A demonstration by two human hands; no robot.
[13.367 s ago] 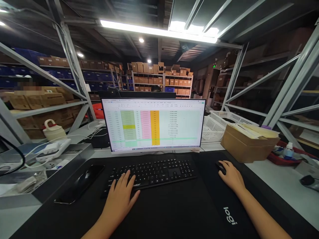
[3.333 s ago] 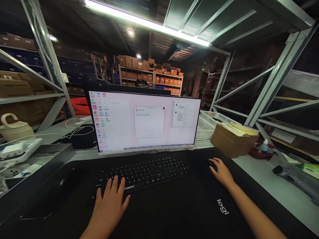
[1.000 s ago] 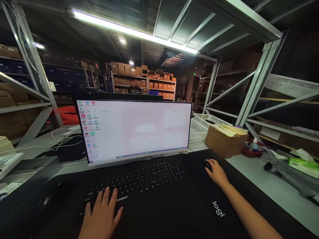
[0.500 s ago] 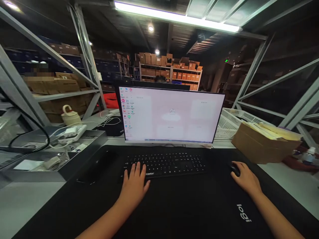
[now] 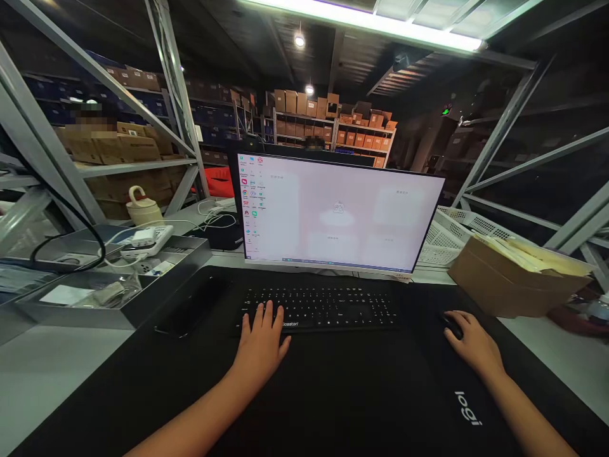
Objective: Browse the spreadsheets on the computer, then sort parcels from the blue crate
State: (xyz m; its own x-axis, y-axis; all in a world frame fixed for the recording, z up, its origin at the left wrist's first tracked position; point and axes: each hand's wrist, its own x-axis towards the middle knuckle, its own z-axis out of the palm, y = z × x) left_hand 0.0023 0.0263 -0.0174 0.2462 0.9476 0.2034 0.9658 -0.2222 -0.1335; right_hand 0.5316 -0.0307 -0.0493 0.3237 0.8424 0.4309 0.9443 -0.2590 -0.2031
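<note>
My left hand (image 5: 261, 339) rests with spread fingers on the left end of a black keyboard (image 5: 323, 308), fingertips on the keys. At the right, my right hand (image 5: 476, 346) is curved over a black computer mouse (image 5: 453, 326), which it partly hides. Both lie on a large black desk mat (image 5: 352, 387) with "logi" printed near my right forearm. Behind the keyboard stands a monitor (image 5: 340, 216), lit, with a pale desktop and icons down its left side. A dark phone (image 5: 193, 308) lies on the mat left of the keyboard.
An open grey box (image 5: 166, 273) holds a power strip (image 5: 147, 241) and small bags at left. Behind it stands a cream flask (image 5: 144, 209). On the right are a cardboard box (image 5: 511, 279) of papers and white baskets (image 5: 445, 238). Metal frames flank the desk.
The head view has turned slightly, so the monitor and desk things sit a little further right and more tilted. Both hands stay in place on the keyboard and mouse.
</note>
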